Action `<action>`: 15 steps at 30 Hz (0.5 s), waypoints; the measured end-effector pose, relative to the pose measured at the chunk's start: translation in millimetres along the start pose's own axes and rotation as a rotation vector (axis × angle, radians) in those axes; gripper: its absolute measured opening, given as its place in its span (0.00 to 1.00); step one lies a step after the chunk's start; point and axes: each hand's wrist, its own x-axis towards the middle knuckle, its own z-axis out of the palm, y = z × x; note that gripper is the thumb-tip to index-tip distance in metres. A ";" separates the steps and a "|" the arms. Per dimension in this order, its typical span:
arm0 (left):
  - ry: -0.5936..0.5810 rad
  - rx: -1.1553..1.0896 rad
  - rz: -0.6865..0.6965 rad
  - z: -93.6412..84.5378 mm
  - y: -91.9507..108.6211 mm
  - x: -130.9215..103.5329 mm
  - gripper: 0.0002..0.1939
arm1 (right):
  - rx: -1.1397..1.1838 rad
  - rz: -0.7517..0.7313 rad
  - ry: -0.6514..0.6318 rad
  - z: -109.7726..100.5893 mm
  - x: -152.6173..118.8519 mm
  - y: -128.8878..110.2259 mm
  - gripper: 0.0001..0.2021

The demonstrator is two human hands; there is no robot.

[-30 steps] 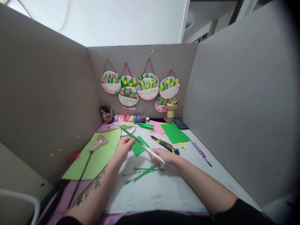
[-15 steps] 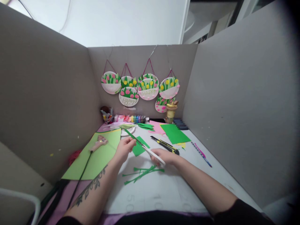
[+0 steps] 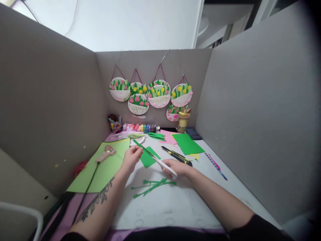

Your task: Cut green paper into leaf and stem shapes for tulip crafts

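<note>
- Tabletop (image 3: pixel 185 204): pale, carrying the papers and tools.
- Pale green sheet (image 3: pixel 82 180): flat at left, with the glue gun (image 3: pixel 106 153) on it.
- Green sheet (image 3: pixel 187 144): flat at the far right, beyond the cutters (image 3: pixel 179 156).
- Green piece (image 3: pixel 147 162): on the tabletop, partly below the blades; thin, probably light and easily creased, best lifted by an edge.
- Scissors (image 3: pixel 163 164): raised over the tabletop in the right grip (image 3: pixel 173 166), which is closed around the white handles, the proper hold. Blades point toward the left grip (image 3: pixel 131 157); their gap cannot be told. Likely rigid and fairly light.
- Loose strips (image 3: pixel 155 185): narrow, crossed in a pile nearest the wearer; likely limp and easily torn at their slender middles.
- Held strip (image 3: pixel 137 143): pinched in the left grip beside the blades; presumably near weightless and flexible, steadied best close to the cutting line, fingertips clear of the metal.
</note>
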 end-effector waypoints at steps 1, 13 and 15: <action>0.007 0.010 0.008 0.0 0.5 -0.1 0.13 | 0.006 0.005 -0.004 0.4 0.1 0.1 0.06; -0.059 -0.011 0.002 1.7 -6.2 -0.5 0.13 | -0.001 0.011 0.006 1.6 0.9 1.3 0.07; -0.061 -0.012 0.004 1.6 -6.2 -0.6 0.13 | -0.007 0.005 0.003 1.0 1.2 2.3 0.06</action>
